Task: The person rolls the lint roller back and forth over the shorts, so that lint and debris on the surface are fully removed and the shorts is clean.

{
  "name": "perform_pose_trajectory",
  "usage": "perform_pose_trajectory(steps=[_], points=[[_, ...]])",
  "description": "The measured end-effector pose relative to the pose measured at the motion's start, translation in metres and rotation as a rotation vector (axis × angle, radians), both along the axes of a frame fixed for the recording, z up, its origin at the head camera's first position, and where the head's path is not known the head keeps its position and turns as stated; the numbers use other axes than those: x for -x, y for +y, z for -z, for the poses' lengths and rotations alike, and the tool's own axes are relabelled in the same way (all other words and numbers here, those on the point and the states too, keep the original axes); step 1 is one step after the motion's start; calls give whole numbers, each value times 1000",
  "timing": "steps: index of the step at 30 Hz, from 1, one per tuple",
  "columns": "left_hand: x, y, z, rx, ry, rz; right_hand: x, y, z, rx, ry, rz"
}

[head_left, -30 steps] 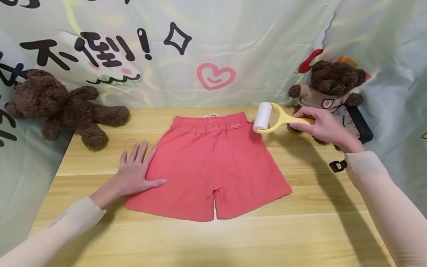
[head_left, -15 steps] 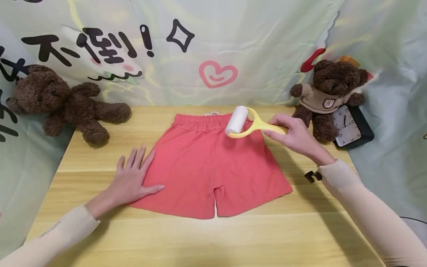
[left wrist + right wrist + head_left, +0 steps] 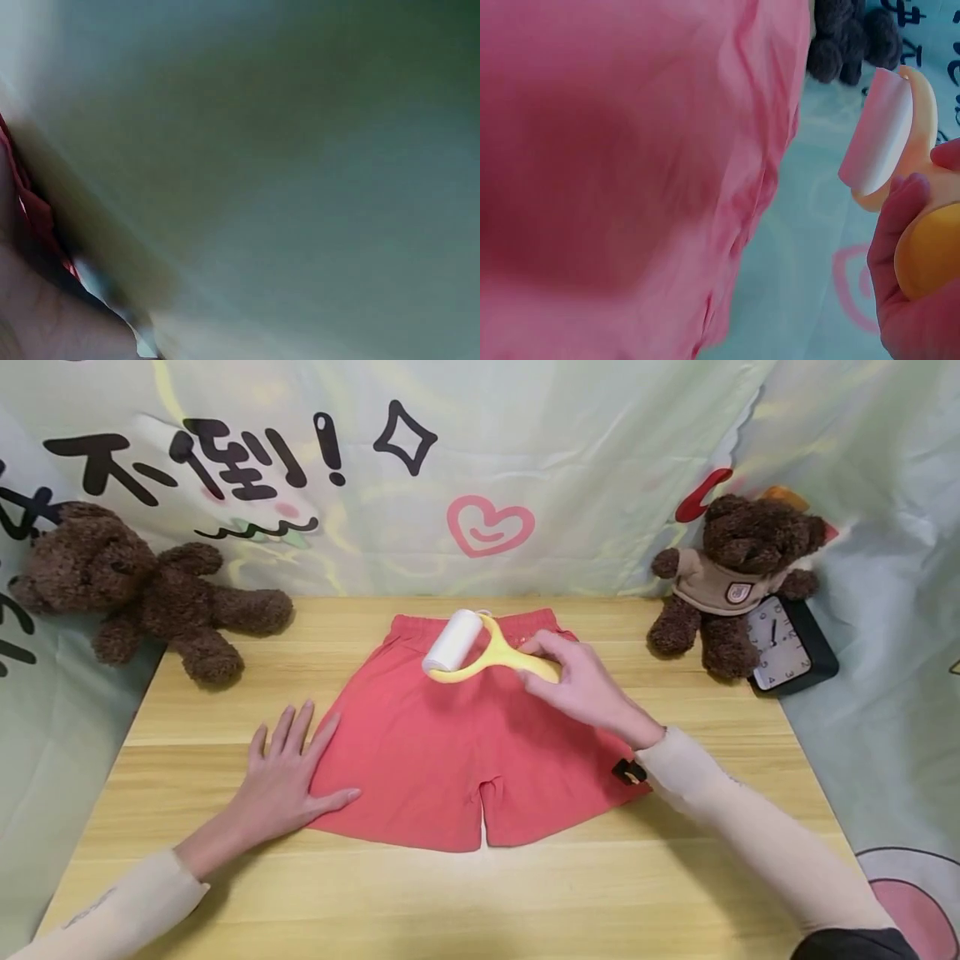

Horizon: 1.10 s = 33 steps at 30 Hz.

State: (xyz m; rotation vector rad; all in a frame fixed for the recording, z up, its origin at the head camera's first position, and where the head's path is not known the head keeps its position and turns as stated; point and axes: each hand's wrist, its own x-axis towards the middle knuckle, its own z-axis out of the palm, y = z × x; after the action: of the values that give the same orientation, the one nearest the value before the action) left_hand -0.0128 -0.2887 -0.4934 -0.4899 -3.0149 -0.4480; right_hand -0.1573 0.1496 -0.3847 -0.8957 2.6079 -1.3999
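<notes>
Red shorts (image 3: 405,760) lie spread flat on the wooden table (image 3: 525,902), waistband toward the back. My right hand (image 3: 581,685) grips the yellow handle of a lint roller (image 3: 453,642), whose white roll overlaps the upper middle of the shorts in the head view. In the right wrist view the lint roller (image 3: 881,135) shows beyond the waistband, with fingers curled round its handle. My left hand (image 3: 281,777) rests with fingers spread at the left edge of the shorts, thumb over the fabric. The left wrist view is mostly blurred, with part of the hand (image 3: 52,322) at lower left.
A brown teddy bear (image 3: 150,585) lies at the back left. Another teddy bear (image 3: 738,568) in a beige top sits at the back right, beside a black-framed clock (image 3: 783,643). A printed cloth (image 3: 585,468) hangs behind the table.
My right hand has carried the lint roller leftward, from the right end of the waistband to over the middle of the shorts. My left hand has slid slightly left and toward me.
</notes>
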Motion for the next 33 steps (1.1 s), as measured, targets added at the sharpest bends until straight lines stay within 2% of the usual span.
perform_pose_trajectory(steps=[13, 22, 33], points=[[-18, -7, 0, 13, -9, -49, -9, -76, 12, -63, -44, -105], [-22, -10, -2, 29, 8, -40, -15, -118, 28, -97, 24, -142], [-25, -11, 1, 33, 21, -47, -14, -143, 41, -164, 46, -205]])
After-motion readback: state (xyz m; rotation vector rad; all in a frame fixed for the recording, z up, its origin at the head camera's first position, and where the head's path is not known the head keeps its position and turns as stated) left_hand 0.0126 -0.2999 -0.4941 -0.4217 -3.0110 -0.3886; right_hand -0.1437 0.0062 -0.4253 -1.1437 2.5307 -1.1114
